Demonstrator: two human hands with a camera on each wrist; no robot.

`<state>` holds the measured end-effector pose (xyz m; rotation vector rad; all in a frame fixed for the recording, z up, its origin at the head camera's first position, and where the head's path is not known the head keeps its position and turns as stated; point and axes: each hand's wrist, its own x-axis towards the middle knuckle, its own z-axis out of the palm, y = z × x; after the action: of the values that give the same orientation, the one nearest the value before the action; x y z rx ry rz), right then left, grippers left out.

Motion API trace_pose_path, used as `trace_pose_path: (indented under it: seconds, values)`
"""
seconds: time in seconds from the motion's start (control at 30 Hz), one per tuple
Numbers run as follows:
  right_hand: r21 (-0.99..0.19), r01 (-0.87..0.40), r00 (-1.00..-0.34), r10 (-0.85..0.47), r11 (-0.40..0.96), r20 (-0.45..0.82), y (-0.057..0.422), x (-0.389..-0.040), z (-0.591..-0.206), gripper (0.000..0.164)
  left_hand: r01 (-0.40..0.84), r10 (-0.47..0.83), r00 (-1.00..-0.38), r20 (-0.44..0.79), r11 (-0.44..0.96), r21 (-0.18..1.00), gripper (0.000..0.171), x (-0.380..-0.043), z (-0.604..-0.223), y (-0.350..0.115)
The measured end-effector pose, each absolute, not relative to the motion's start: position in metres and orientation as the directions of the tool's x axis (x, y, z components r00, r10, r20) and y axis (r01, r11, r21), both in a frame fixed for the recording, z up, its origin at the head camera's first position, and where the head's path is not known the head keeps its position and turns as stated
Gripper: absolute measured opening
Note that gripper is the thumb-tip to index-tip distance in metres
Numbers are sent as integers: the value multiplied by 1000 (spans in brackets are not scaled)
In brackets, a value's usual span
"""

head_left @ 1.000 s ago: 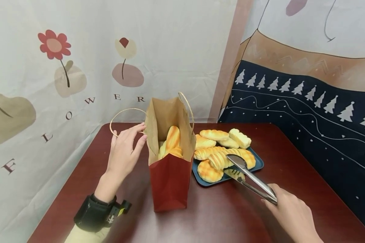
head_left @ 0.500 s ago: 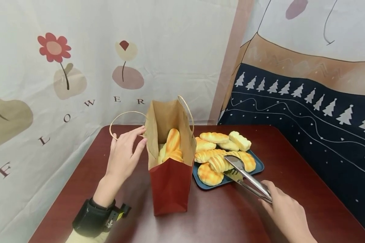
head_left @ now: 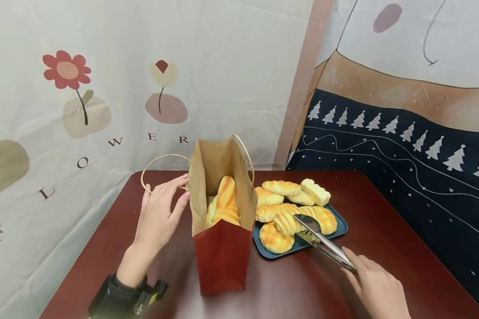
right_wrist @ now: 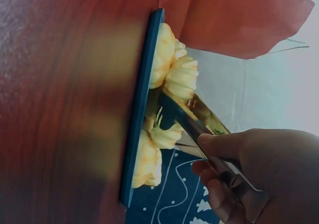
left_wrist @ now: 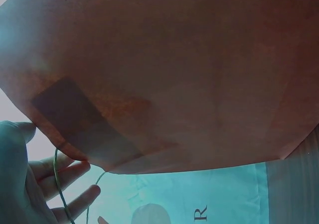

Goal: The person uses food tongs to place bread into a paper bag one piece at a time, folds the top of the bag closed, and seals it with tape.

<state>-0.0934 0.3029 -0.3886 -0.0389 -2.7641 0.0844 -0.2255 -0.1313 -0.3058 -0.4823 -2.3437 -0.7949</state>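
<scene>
My left hand (head_left: 157, 217) touches the left rim of a red paper bag (head_left: 221, 257) with extended fingers, close to its looped string handle (head_left: 141, 170). Several breads, one a long loaf (head_left: 226, 192), lie inside the upright bag, whose bottom is hidden. With curled fingers my right hand (head_left: 377, 283) grips metal tongs (head_left: 331, 243). Their tips lie against a ridged bread roll (head_left: 286, 223) on a blue tray (head_left: 341, 227); in the right wrist view the tong blades (right_wrist: 172, 109) are at this ridged bread (right_wrist: 182, 79). How firmly they hold it I cannot tell.
Several other breads share the tray, among them a round bun (head_left: 276, 238), an oval loaf (head_left: 281, 187) and a pale block-shaped bread (head_left: 315, 192). The bag stands close to the tray's left edge on a dark red table (head_left: 295, 292). Printed cloths (head_left: 223, 88) hang behind.
My right hand has shifted slightly left with the tongs, and their two arms have come closer together. The left hand stays at the bag's rim. The head view has tilted up a little.
</scene>
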Motion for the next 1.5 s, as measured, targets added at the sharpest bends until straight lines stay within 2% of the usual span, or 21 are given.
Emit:
trace_pose_path:
  seconds: [0.23,0.47,0.57,0.67,0.8,0.93,1.03,1.17,1.3,1.4,1.5]
  values:
    - [-82,34,-923,63,996,380,303,-94,-393,54,503,131,-746,653,753,424,37,-224,-307,-133]
    - [-153,75,-898,133,985,419,306,-93,-392,54,504,129,-746,653,751,427,36,-224,-308,-133]
    - [-191,61,-866,147,980,478,307,-90,-388,53,504,128,-747,652,749,430,36,-224,-309,-133]
    - [-245,20,-806,161,969,570,305,-89,-381,51,504,128,-747,652,749,430,36,-222,-309,-133]
    - [-383,-40,-733,234,923,639,294,-90,-368,49,507,129,-743,656,749,427,36,-222,-307,-133]
    - [-504,-140,-699,276,852,660,280,-87,-350,55,509,132,-743,656,749,424,36,-223,-305,-133]
    - [-584,-182,-724,294,791,624,267,-80,-335,56,507,137,-746,652,751,422,36,-223,-306,-133]
    - [-670,-184,-781,306,719,544,246,-69,-312,49,504,137,-748,649,754,421,37,-221,-307,-133]
    - [-658,-296,-806,189,692,561,232,-61,-298,47,507,140,-746,651,753,419,37,-220,-306,-133]
    - [-630,-404,-797,82,663,598,226,-59,-293,49,507,141,-744,654,756,414,37,-220,-305,-133]
    - [-612,-440,-796,29,658,604,219,-58,-290,50,504,138,-743,655,759,411,37,-220,-303,-133]
